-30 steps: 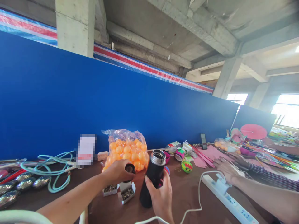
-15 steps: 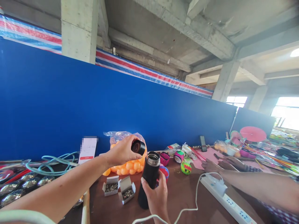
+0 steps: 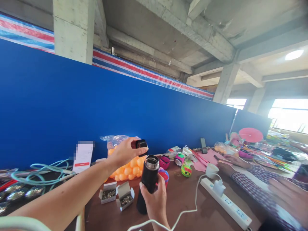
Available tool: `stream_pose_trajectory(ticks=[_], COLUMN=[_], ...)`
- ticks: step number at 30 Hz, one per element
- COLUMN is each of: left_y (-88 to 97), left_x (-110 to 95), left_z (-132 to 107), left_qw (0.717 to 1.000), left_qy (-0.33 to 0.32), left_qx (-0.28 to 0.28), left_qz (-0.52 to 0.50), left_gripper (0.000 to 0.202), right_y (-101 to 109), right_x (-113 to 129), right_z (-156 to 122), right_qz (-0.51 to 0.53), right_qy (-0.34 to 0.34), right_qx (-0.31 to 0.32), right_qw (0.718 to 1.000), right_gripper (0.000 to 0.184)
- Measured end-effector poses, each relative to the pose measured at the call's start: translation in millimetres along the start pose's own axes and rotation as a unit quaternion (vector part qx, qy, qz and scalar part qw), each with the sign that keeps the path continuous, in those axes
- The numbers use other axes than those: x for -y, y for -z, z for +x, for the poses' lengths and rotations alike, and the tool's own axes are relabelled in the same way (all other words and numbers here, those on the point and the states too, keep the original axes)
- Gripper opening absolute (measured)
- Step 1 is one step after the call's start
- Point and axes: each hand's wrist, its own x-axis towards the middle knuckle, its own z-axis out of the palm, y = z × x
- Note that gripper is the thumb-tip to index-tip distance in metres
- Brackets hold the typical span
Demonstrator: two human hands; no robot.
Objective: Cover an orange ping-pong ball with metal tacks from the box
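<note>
The flask (image 3: 148, 178) looks matt below its shiny metal neck (image 3: 152, 165), the bag (image 3: 113, 138) crinkled, glossy plastic

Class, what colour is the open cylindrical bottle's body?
The cylindrical bottle's body is black, below a silver metal neck; see the head view.

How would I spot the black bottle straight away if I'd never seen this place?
Start at the long blue panel, then drop to the brown tabletop before it. Just right of two small white boxes, the right hand grips the bottle. Its tall black body and open, shiny metal neck set it apart.
</note>
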Motion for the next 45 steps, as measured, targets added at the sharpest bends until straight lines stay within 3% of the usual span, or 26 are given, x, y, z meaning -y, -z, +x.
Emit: stream_pose_trajectory(ticks=[8,14,20,29,45], left_y=[-16.4,-34.0,-52.7,-75.2,-76.4], left_x=[-3,-17,-18,-2,8], left_z=[-6,-14,-14,-11,-27], left_qw=[0.968,0.947,0.908,0.897,0.902], left_qy=[0.065,0.063,0.03,0.024,0.038], left_qx=[-0.059,-0.062,-0.058,-0.083,-0.069], left_qz=[-0.236,-0.308,-0.414,-0.433,-0.424], left_gripper=[0.05,0.056,0.039,0.04,0.038], right_y=[-2,-2,-3,-3,-1], right_x=[3,3,0,-3,-1], right_z=[-1,-1,-1,0,1], right_qz=[-0.008,-0.013,0.011,0.03,0.029], right_qy=[0.002,0.005,0.039,0.026,0.029], right_qx=[-0.017,-0.008,-0.061,-0.027,-0.025], right_qw=[1.0,1.0,0.997,0.999,0.999], right_gripper=[0.052,0.049,0.053,0.053,0.053])
